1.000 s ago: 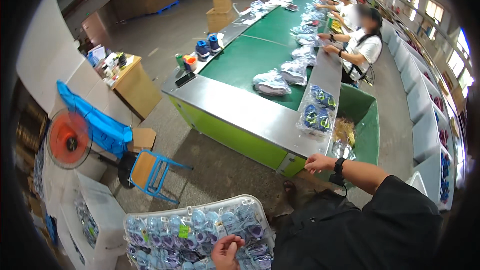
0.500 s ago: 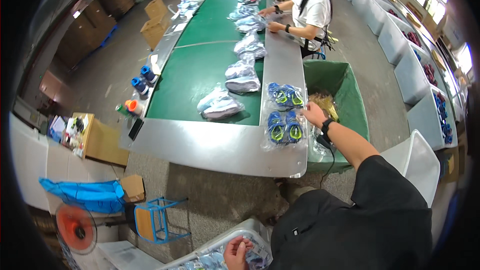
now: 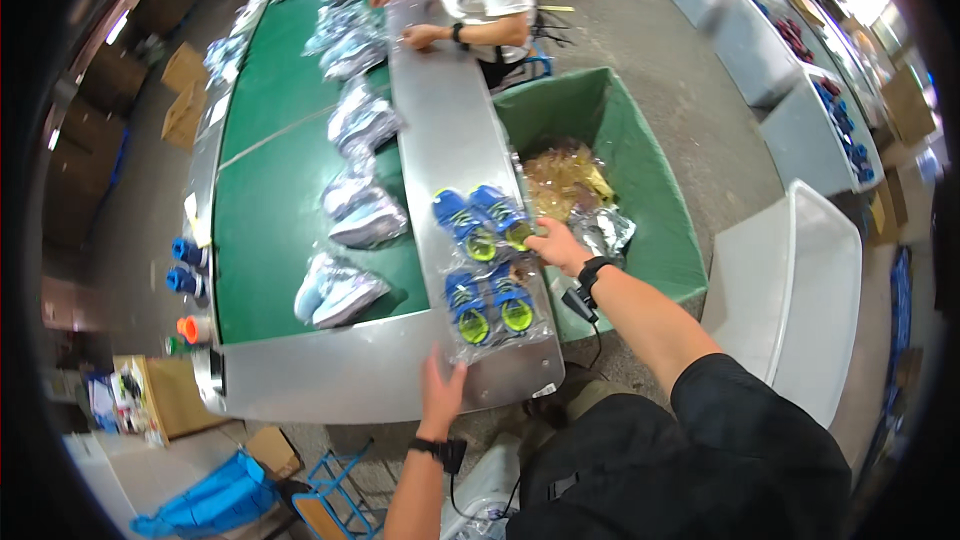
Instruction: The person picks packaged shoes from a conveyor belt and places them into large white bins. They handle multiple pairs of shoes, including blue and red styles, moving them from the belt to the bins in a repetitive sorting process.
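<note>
Two clear plastic bags, each around a pair of blue-and-lime shoes, lie on the metal edge of the work table. My right hand (image 3: 560,245) is closed at the right edge of the farther bagged pair (image 3: 482,220), its fingertips pinching the plastic. My left hand (image 3: 441,392), slightly blurred, is open with thumb and fingers apart. It hovers over the metal near corner, beside the lower left of the nearer bagged pair (image 3: 490,302). Whether it touches that bag I cannot tell.
Bagged pale shoes (image 3: 338,290) line the green conveyor belt (image 3: 270,240). A green-lined bin (image 3: 650,180) with crumpled plastic stands right of the table, a white tub (image 3: 785,290) beyond it. A co-worker (image 3: 490,0) works farther up. A blue-framed stool (image 3: 335,495) is at lower left.
My left hand has risen from above the tub of bagged shoes to the table's near edge. My right hand stays at the farther bag. The view has swung right, shifting the table leftward.
</note>
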The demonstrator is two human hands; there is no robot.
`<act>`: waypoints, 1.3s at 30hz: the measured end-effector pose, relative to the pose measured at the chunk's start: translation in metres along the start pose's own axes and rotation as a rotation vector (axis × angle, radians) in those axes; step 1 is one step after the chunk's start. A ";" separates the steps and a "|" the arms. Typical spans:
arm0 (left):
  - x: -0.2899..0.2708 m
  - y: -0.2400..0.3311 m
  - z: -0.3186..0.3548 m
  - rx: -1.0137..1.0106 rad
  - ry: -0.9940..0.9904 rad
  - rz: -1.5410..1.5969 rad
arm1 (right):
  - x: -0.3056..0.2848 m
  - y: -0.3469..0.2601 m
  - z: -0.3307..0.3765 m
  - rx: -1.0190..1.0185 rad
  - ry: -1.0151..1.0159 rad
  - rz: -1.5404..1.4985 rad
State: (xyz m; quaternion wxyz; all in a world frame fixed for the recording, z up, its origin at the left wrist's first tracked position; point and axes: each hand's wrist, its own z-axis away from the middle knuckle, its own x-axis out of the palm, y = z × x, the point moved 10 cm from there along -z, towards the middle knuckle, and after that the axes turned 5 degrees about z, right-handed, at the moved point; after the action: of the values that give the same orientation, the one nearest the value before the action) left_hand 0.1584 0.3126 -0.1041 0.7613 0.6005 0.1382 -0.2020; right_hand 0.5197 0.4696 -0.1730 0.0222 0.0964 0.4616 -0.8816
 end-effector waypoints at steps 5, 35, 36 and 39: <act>0.059 -0.018 -0.090 -0.159 0.003 -0.033 | -0.047 0.011 0.020 0.064 0.180 0.187; 0.052 0.025 0.075 -0.794 -0.166 1.119 | -0.078 0.040 0.156 0.361 -0.145 -0.445; 0.060 0.038 0.077 -0.767 -0.218 1.167 | -0.094 0.043 0.169 0.346 -0.119 -0.487; 0.089 0.071 0.080 -0.771 -0.259 1.222 | -0.148 0.061 0.218 0.323 -0.029 -0.562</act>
State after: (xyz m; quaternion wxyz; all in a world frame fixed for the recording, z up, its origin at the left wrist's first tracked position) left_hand 0.2679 0.2368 -0.0649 0.9054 0.2313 -0.2512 0.2524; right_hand 0.6404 0.2488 -0.0735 -0.2309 -0.0450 0.3241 -0.9163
